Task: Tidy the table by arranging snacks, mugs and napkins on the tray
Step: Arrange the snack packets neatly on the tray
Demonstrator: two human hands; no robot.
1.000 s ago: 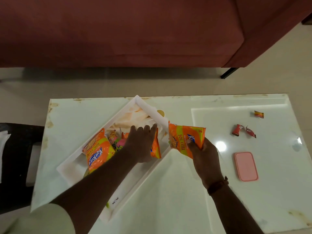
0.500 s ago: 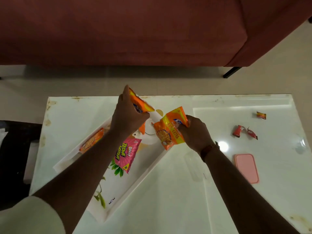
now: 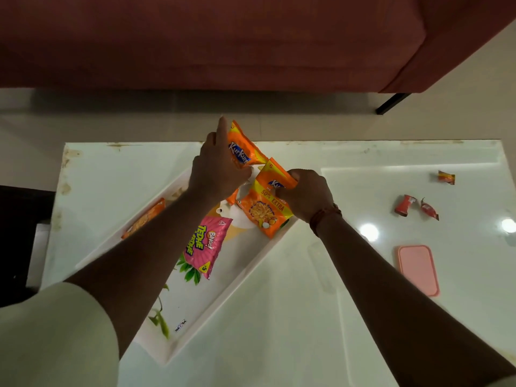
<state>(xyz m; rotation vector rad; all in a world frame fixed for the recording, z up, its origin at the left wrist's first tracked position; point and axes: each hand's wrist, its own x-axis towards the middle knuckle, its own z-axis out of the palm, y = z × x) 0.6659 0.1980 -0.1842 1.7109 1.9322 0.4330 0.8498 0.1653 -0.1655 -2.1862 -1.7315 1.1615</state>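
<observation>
The white table (image 3: 117, 185) has bare surface along its left edge and across its near middle. The white tray (image 3: 223, 311) lies diagonally on the left half, its near corner close to the table's near edge. At the tray's far-left rim an orange packet (image 3: 146, 217) stands on edge. A pink snack packet (image 3: 206, 247) lies flat mid-tray. The left hand (image 3: 216, 170) is closed around an orange chips packet (image 3: 243, 152), raised above the tray's far end. Just right, the right hand (image 3: 307, 195) pinches the top of a second orange packet (image 3: 265, 210), whose lower end touches the tray's right corner. Right of the tray, open table holds three red sweets (image 3: 405, 205) and a pink lid (image 3: 417, 269), well apart from both hands.
</observation>
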